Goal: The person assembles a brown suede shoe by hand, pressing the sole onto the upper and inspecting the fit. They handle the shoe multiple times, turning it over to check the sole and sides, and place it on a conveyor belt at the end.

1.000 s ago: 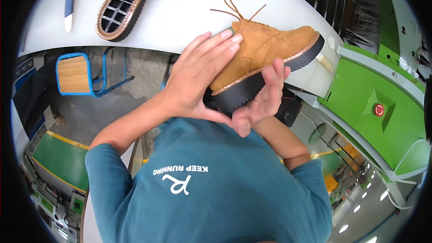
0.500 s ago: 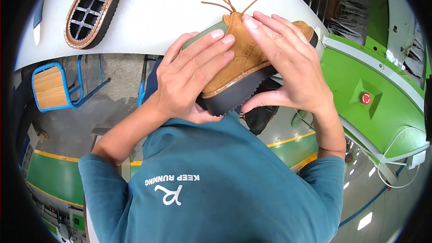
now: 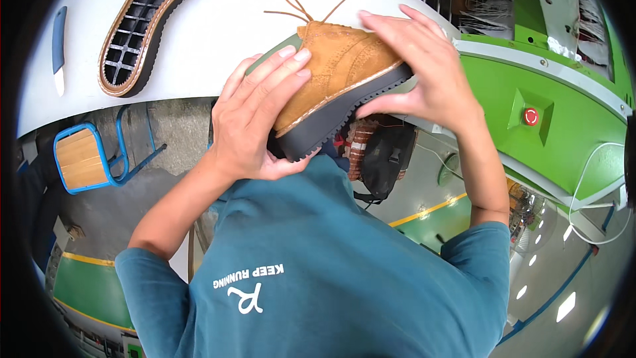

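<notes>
A tan suede shoe [image 3: 344, 56] with brown laces and a ridged black sole [image 3: 331, 116] is held up at the near edge of the white table. My left hand [image 3: 248, 122] grips it at the heel, fingers over the upper and thumb against the underside. At the toe is my right hand [image 3: 434, 69], its thumb along the sole's edge and its fingers reaching over the top, covering the tip. Light stitching runs around the welt. A green piece [image 3: 278, 50] shows behind the upper, partly hidden by my left fingers.
On the white table [image 3: 218, 20] lie a loose black sole [image 3: 122, 46] with a lattice inside and a blue-handled tool [image 3: 58, 43]. A wooden-seated stool [image 3: 81, 159] stands below left. A green machine [image 3: 490, 93] with a red button [image 3: 530, 117] is on the right; a black bag [image 3: 387, 159] sits beneath the shoe.
The shoe has shifted left in view and shows more of its side. My right hand has slid from over the upper to the toe. The left keeps its heel grip.
</notes>
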The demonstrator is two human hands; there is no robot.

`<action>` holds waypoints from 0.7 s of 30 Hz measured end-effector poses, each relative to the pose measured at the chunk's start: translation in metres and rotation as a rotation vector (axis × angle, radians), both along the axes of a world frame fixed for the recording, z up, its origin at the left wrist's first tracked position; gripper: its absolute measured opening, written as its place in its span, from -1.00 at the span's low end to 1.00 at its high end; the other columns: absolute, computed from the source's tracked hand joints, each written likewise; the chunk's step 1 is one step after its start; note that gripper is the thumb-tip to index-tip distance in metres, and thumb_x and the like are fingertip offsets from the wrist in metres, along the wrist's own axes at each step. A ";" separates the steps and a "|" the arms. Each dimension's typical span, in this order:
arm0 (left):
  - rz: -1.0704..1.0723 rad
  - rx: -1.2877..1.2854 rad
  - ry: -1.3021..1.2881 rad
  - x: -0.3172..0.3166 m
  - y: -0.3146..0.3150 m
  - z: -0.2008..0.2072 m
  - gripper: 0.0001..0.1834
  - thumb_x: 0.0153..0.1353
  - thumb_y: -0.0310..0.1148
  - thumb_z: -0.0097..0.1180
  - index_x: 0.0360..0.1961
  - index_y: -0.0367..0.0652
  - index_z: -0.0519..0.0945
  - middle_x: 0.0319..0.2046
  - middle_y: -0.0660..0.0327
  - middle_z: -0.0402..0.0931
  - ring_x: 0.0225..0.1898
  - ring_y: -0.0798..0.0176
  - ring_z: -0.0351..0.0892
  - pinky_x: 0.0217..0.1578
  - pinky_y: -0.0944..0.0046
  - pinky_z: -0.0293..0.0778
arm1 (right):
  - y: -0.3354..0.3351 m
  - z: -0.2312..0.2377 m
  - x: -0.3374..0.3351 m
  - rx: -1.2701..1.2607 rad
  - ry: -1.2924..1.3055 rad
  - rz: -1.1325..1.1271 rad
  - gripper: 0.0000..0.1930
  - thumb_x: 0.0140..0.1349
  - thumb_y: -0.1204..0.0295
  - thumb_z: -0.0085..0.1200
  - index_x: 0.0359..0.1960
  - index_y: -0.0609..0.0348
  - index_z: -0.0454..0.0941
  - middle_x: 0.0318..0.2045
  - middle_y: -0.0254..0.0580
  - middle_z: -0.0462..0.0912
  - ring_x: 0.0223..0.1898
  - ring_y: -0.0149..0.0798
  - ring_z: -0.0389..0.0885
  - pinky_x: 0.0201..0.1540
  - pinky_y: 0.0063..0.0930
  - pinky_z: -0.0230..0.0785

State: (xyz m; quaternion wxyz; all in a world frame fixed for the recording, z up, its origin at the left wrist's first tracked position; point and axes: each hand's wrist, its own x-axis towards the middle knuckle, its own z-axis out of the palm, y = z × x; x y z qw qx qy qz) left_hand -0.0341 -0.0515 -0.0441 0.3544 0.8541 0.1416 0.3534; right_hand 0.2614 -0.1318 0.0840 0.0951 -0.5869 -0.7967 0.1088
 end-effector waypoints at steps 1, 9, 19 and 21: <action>-0.014 -0.006 0.025 -0.002 0.001 0.003 -0.01 -0.02 -0.03 0.60 0.45 -0.26 0.59 0.45 -0.16 0.64 0.51 -0.26 0.59 0.54 -0.27 0.37 | -0.003 0.003 0.011 -0.010 -0.020 -0.013 0.07 -0.10 -0.08 0.76 0.49 0.10 0.62 0.35 -0.07 0.75 0.35 0.04 0.71 0.45 -0.02 0.54; -0.100 0.054 0.111 0.074 0.030 0.052 0.13 -0.05 0.09 0.67 0.47 -0.31 0.50 0.32 -0.23 0.61 0.44 -0.33 0.54 0.53 -0.24 0.33 | -0.011 -0.006 0.032 -0.063 0.187 -0.036 -0.01 -0.13 0.10 0.81 0.38 0.27 0.68 0.26 0.02 0.75 0.31 0.13 0.70 0.40 -0.01 0.55; -0.284 -0.127 0.307 0.109 0.047 0.049 0.07 -0.11 0.02 0.67 0.39 -0.40 0.56 0.04 -0.18 0.73 0.14 -0.23 0.73 0.30 -0.08 0.48 | -0.002 -0.012 0.048 0.002 0.275 0.056 -0.05 -0.12 0.07 0.82 0.32 0.32 0.72 0.17 0.06 0.79 0.19 0.17 0.76 0.29 -0.01 0.65; -0.306 -0.117 0.316 0.110 0.047 0.052 0.05 -0.11 0.00 0.67 0.37 -0.40 0.57 0.01 -0.16 0.73 0.10 -0.23 0.73 0.28 -0.08 0.49 | -0.004 -0.009 0.048 -0.014 0.325 0.046 -0.05 -0.12 0.08 0.82 0.31 0.33 0.71 0.17 0.06 0.78 0.19 0.16 0.75 0.28 -0.02 0.65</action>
